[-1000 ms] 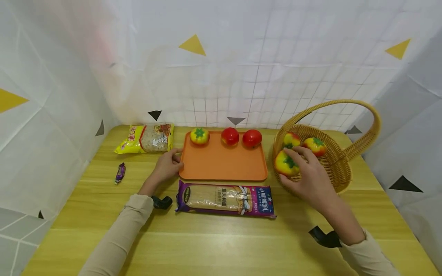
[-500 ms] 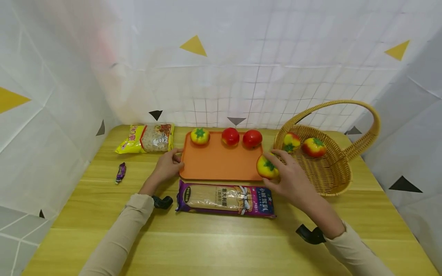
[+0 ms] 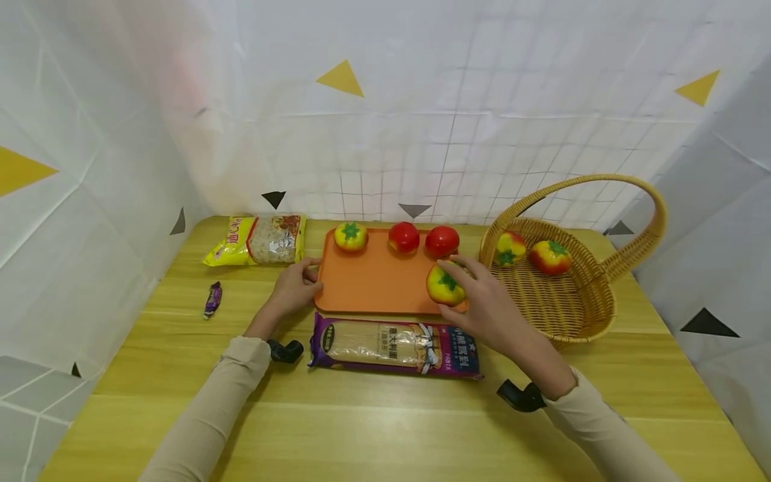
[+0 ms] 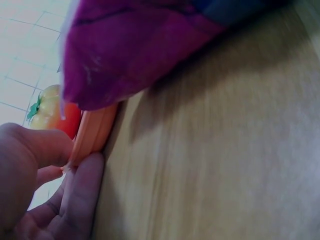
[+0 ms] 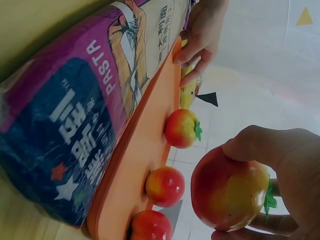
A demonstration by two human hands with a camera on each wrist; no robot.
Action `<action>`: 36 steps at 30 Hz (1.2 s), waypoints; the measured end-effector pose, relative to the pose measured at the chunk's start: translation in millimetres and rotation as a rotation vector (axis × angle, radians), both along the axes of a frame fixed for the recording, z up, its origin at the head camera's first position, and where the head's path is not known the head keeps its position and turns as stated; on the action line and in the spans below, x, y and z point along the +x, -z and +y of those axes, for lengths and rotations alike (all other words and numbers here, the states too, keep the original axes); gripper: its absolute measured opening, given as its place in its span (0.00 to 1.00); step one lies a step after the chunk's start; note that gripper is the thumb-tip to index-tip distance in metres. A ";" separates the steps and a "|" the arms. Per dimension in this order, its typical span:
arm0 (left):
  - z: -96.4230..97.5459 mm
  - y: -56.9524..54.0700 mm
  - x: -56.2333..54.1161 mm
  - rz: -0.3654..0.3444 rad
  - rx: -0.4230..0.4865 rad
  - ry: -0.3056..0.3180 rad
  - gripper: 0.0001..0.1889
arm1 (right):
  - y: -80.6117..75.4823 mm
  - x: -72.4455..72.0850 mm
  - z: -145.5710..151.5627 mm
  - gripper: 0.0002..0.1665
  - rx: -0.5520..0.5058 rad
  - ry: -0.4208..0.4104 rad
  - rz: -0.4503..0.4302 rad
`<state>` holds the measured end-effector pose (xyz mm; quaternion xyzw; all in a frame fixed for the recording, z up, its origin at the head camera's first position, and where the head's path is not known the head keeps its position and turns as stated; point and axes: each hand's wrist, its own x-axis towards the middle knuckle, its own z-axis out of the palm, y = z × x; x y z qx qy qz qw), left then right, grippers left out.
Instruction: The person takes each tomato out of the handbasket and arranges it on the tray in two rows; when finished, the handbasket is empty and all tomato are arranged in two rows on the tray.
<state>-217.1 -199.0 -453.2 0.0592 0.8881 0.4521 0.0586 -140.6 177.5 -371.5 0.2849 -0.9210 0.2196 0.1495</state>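
Note:
My right hand (image 3: 490, 306) holds a yellow-and-red tomato (image 3: 443, 285) with a green leafy top, above the right end of the orange tray (image 3: 373, 286). In the right wrist view thumb and fingers grip this tomato (image 5: 225, 192) from its sides, clear of the tray. My left hand (image 3: 295, 289) pinches the tray's left rim, thumb above and fingers beneath in the left wrist view. Along the tray's back stand a yellowish tomato (image 3: 351, 237) and two red ones, the middle one (image 3: 403, 237) and the right one (image 3: 442, 241).
A wicker basket (image 3: 593, 311) with a tall handle stands at right, holding two more tomatoes (image 3: 551, 258). A pasta pack (image 3: 394, 346) lies before the tray. To the left are a yellow food bag (image 3: 259, 239) and a purple wrapped candy (image 3: 213, 300). White sheeting encloses the table.
My right hand has carried the tomato leftward from over the basket to above the tray's right end. The left hand has stayed at the tray's left rim.

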 end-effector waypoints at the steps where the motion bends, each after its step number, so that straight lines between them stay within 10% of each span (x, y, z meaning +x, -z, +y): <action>1: 0.2 0.1 -0.2 0.000 0.000 -0.001 0.29 | -0.3 -0.6 -1.4 0.42 0.002 -0.001 -0.006; 36: 0.4 2.3 0.7 -0.033 0.054 -0.009 0.29 | 1.7 -18.2 -45.0 0.40 -0.044 -0.082 -0.082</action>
